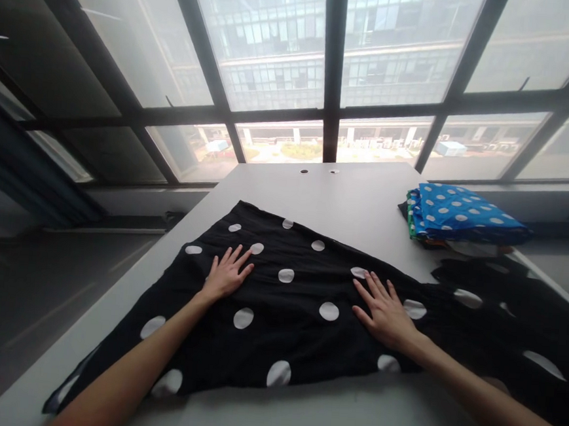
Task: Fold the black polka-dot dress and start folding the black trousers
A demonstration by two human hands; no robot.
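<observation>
A black cloth garment with white polka dots (pixel 299 339) lies spread over the white table, wide at the left and narrowing toward the right. My left hand (pixel 227 275) rests flat on its left part, fingers apart. Farther right, my right hand (pixel 384 313) presses flat on the same cloth with the fingers spread. Neither hand grips anything. The right end of the garment is bunched and dark, partly behind my right forearm, so its shape there is hard to make out.
On the table's right side sits a stack of folded polka-dot cloths, a blue one (pixel 466 211) on top and green below. The white table (pixel 345 198) has two round holes near its far edge. Large windows (pixel 391 44) stand behind it, and a dark curtain (pixel 17 159) hangs at left.
</observation>
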